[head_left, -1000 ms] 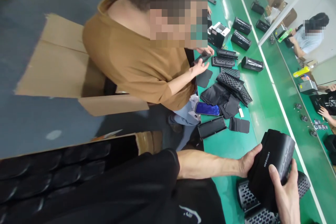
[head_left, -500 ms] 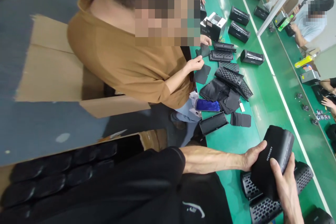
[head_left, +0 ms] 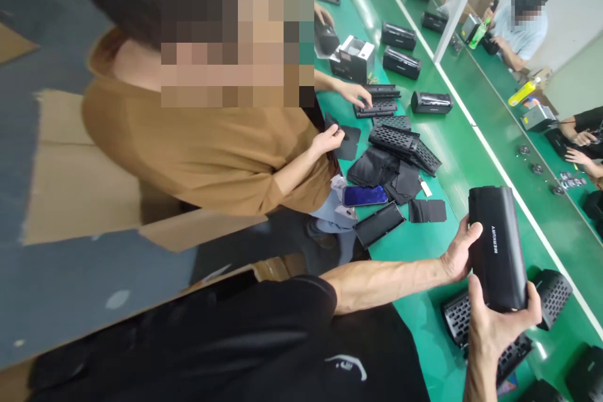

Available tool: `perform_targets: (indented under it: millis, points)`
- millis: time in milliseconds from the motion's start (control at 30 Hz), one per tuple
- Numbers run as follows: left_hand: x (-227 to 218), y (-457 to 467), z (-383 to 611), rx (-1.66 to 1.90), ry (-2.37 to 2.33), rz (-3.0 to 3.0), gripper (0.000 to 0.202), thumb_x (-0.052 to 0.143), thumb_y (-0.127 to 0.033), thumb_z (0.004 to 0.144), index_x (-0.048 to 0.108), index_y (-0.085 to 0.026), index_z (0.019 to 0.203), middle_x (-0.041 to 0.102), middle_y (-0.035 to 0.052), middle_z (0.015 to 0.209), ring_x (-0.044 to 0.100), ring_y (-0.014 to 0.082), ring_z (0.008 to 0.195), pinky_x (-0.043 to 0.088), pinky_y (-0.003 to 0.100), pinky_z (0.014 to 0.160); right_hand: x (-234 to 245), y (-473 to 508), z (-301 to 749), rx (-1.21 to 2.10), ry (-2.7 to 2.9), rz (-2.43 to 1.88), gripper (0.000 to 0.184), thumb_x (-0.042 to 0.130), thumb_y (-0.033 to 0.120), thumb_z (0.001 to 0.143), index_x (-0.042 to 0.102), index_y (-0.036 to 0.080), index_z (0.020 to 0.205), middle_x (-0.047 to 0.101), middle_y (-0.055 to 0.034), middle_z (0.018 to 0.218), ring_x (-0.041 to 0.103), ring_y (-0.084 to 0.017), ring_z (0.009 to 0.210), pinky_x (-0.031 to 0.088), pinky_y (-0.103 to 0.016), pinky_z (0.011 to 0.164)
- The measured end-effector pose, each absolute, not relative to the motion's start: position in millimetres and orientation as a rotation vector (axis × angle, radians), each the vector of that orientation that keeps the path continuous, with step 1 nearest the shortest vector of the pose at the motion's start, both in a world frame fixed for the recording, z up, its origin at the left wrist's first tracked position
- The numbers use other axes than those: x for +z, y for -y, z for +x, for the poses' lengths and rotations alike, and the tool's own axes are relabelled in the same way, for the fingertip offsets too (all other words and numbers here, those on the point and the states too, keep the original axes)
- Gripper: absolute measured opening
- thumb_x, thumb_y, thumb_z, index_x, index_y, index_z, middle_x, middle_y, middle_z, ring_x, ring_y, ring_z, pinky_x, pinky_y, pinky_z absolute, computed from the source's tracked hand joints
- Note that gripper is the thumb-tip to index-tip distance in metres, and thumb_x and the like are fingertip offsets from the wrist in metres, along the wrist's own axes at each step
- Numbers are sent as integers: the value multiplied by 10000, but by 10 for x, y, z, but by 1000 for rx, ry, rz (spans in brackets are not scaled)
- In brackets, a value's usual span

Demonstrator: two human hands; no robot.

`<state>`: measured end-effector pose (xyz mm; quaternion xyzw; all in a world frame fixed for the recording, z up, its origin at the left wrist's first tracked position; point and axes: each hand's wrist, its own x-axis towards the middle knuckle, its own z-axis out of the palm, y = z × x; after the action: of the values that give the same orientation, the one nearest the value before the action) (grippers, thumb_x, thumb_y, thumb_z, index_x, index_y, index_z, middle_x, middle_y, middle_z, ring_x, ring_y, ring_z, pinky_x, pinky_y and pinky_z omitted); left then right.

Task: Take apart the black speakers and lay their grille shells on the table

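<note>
Between my two hands is a black rounded speaker body [head_left: 497, 249] printed MERCURY. My left hand [head_left: 459, 252] grips its left side, and my right hand [head_left: 502, 323] holds its lower end. Under it lie black perforated speaker grilles [head_left: 554, 296] on the green workbench [head_left: 424, 320]. Across the bench, a co-worker in a brown shirt [head_left: 202, 157] has one hand [head_left: 353, 93] on a black ridged part [head_left: 377, 110]. Their other hand [head_left: 327, 139] pinches a black fabric pad [head_left: 347, 142].
Near the co-worker lie a pile of black perforated grilles [head_left: 394, 140], black fabric pieces [head_left: 372, 166], a blue phone [head_left: 365, 196], and a black casing [head_left: 379, 224]. Several black speakers and a small white box [head_left: 353, 59] stand farther along. Other workers sit at a green bench at right.
The speaker body has turned more upright and risen in view, with its label now nearly vertical. The co-worker's hand has moved onto the ridged part, and the whole view has swung.
</note>
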<state>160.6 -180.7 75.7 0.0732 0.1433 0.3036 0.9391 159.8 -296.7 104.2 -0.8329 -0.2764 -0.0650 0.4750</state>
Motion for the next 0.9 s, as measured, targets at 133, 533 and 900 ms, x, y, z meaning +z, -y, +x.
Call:
perform_targets:
  millis: [133,533,900]
  points:
    - [816,1288,1403,409,-237,519,1132,947,-657,602,459,-334,1571,568,166,1534,556,449,1373,520,603,1053,1384,3144,1701,-160,539,-1999,1178,985,622,613,464,163,1564,429,-247,1566,483,-451,1402,358,-692,1207]
    - [1358,512,1040,315,43,1247,863,951,-436,627,682,-296,1434,640,58,1452,606,362,1338,482,457,1139,1473,3593,1899,280,422,-1972,1127,947,596,610,462,241,1564,517,-156,1461,564,-371,1218,458,-560,1083]
    - [509,1431,828,178,-761,343,461,786,-506,737,683,-222,1086,741,51,956,685,257,893,554,404,833,848,3345,1811,491,135,-1443,1134,868,546,677,325,366,1657,510,-132,1610,584,-326,1357,464,-561,1130]
